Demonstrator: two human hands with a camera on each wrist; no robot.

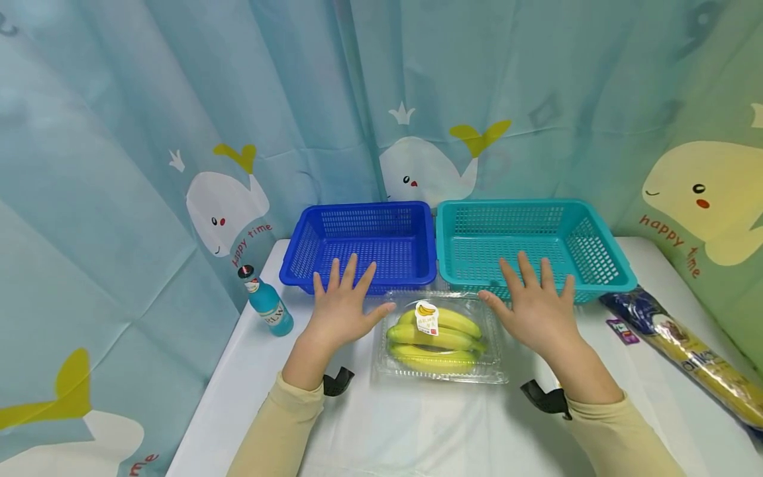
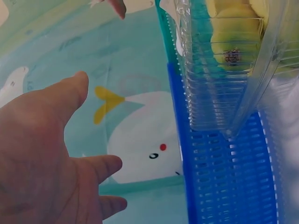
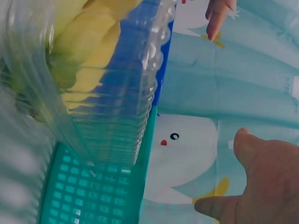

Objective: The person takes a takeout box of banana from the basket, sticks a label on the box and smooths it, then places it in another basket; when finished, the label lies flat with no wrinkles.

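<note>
A clear plastic box of bananas (image 1: 438,339) with a white label sits on the white table between my two hands. My left hand (image 1: 346,308) is spread, its fingers straight, by the box's left side and in front of the blue basket (image 1: 286,268). Likewise spread, my right hand (image 1: 539,315) hovers by the box's right side, before the teal basket (image 1: 596,281). Neither hand holds anything. In both wrist views the box (image 2: 205,93) shows its ridged side, and the thumbs stand apart from it.
At the left table edge stands a blue bottle (image 1: 271,308) with a dark cap. A long yellow-and-blue package (image 1: 685,351) lies along the right edge, beside a small purple packet (image 1: 622,331). Behind the baskets hangs a whale-print curtain (image 1: 334,132).
</note>
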